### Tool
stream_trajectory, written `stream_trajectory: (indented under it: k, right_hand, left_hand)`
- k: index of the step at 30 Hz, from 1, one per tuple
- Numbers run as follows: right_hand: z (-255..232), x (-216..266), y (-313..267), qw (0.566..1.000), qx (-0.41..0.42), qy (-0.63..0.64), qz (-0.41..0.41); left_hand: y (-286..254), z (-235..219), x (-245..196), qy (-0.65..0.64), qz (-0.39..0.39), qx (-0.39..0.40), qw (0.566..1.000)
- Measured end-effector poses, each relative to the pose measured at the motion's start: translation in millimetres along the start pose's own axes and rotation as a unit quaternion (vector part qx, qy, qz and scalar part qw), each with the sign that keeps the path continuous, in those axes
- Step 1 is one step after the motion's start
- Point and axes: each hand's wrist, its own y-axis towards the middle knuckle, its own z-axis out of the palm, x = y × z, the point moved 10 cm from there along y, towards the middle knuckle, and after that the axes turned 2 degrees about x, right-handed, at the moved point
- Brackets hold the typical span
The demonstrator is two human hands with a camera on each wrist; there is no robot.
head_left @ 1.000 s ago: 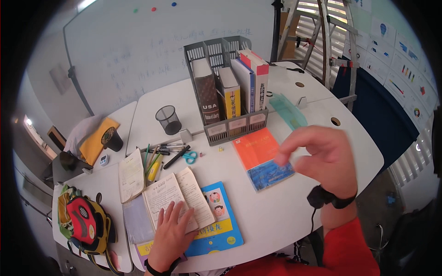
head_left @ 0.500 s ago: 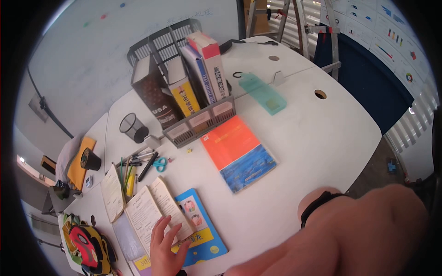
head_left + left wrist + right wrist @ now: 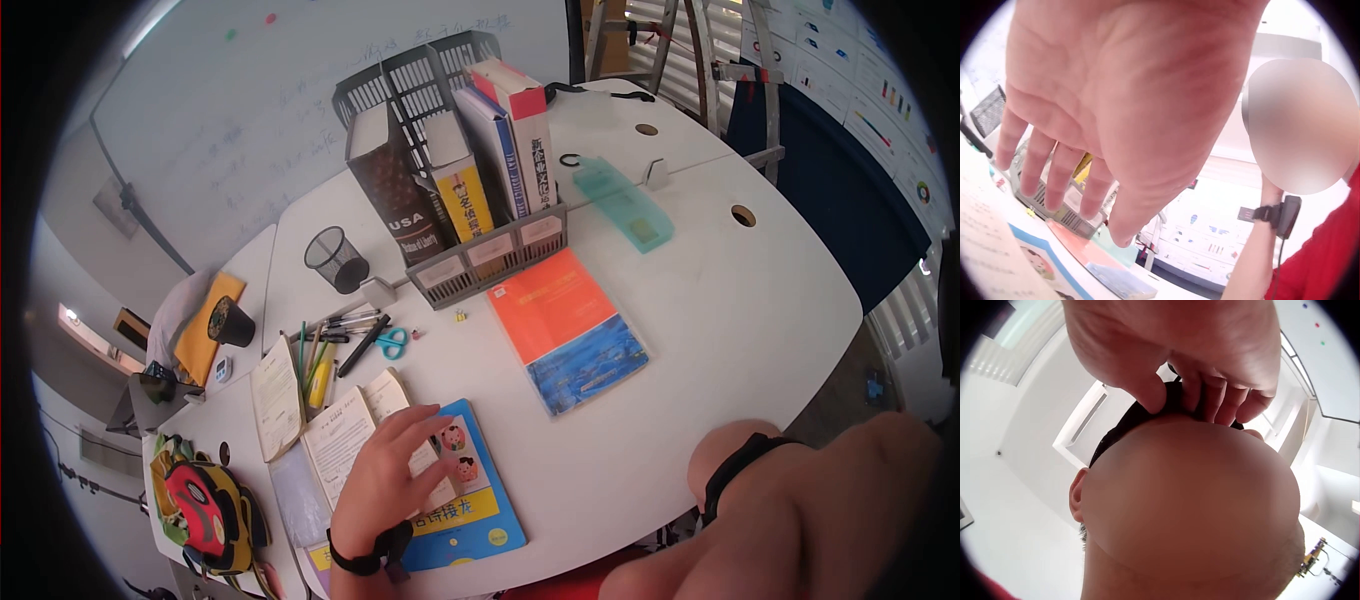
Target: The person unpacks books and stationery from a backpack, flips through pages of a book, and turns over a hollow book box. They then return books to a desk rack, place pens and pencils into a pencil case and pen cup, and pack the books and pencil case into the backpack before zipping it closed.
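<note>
So, holding the left grip (image 3: 390, 485) loosely spread over the open notebook (image 3: 335, 445), lower left of the frame, gripping nothing, probably just hovering near the page while busy elsewhere. Not really seeing any contact with the paper. Having that notebook partly overlapping the blue book (image 3: 480, 495), maybe just from quick stacking. Meanwhile holding the right grip (image 3: 1191, 344) up at some dark headgear (image 3: 1125, 428), curling the fingers, presumably for adjusting the fit; not managing to tell if actually pinching anything. Also having the orange-and-blue book (image 3: 565, 330) lying flat on the worktop (image 3: 590, 475), right of centre, and using the grey rack (image 3: 435, 290), upper middle, for standing thick books upright, likely for readable spines.
</note>
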Motion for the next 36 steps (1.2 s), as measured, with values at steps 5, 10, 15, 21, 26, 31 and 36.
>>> stream_trajectory:
  k: [5, 10, 15, 21, 26, 31, 36]
  right_hand:
    - [-4, -3, -13, 0.999, 0.013, 0.026, 0.025]
    - [-17, 40, -75, 0.997, 0.026, 0.056, 0.049]
    - [-19, 40, -93, 0.994, 0.027, 0.075, 0.072]
    - [-6, -2, -59, 0.988, 0.046, 0.114, 0.091]
    - [-33, 32, -82, 0.985, 0.045, 0.127, 0.11]
    - [-8, -10, -38, 0.979, 0.061, 0.148, 0.126]
    - [-19, -7, -47, 0.974, 0.071, 0.165, 0.142]
  left_hand:
    - [-6, 25, 73, -0.298, -0.148, -0.031, 0.943]
    - [-11, 28, 105, -0.443, -0.192, -0.106, 0.869]
    - [-12, 26, 107, -0.466, -0.204, -0.118, 0.853]
    - [-11, 24, 106, -0.46, -0.195, -0.12, 0.858]
    - [-11, 25, 105, -0.458, -0.208, -0.115, 0.856]
    - [-11, 24, 103, -0.483, -0.208, -0.117, 0.842]
    - [-12, 24, 104, -0.466, -0.205, -0.114, 0.853]
